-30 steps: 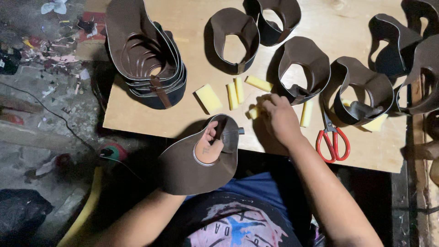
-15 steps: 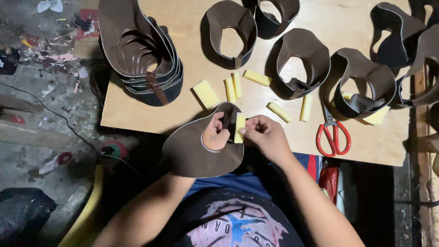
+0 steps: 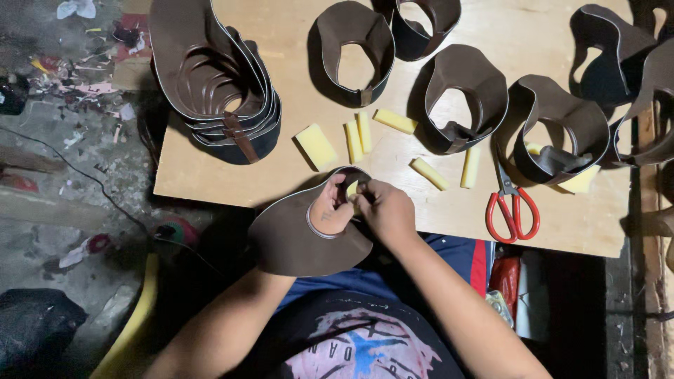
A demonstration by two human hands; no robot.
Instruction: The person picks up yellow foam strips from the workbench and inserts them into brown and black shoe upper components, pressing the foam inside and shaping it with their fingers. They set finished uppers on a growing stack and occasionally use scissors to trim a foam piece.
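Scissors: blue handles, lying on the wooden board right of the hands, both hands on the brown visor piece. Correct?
Not quite. The scissors have red handles, not blue, as the head view shows. The rest holds: they lie on the wooden board, and the left hand and right hand hold the brown visor piece.

L hand (image 3: pixel 330 209) palm up, fingers curled, R hand (image 3: pixel 385 209) touching it, fingers pinched, both forearms bent inward

Bench here is just a plywood board (image 3: pixel 295 179). On it: a nested stack of brown leather pieces (image 3: pixel 217 84) at the left, single brown loops (image 3: pixel 354 52) across the back, yellow foam blocks (image 3: pixel 316 146) scattered in front, and red-handled scissors (image 3: pixel 511 203) near the right edge.
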